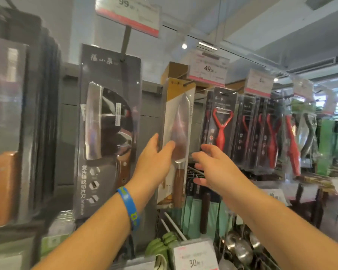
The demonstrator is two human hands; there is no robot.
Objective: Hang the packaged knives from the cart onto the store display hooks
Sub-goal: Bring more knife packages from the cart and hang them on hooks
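One packaged knife (179,131), hanging upright on the display wall, the top of its card at a dark display hook (185,84) under the price tag marked 49 (208,69).

Position relative to my grip: my left hand (154,158) holds the pack at its left edge, a little below mid-height, thumb across the clear front, fingers along the side. My right hand (209,166) hovers just beside the right edge, fingers spread and relaxed, holding nothing; I cannot tell whether a fingertip grazes the pack.

Description of pack: tall narrow card, gold at the top and white lower down, with a clear plastic front. Broad bright steel blade, cleaver shape, point end up. Brown wooden handle at the bottom, below my left thumb. Small print on the card too blurred to read.

Adjacent stock:
- left: large dark packaged cleaver (107,133), on its own hook under a tag marked 99 (129,14);
- right: a row of red peelers (221,129) in dark packs;
- below: knives in teal sleeves (195,211), steel ladles (240,248), a tag marked 30 (195,258).

Worn on my left wrist: blue wristband (128,205).
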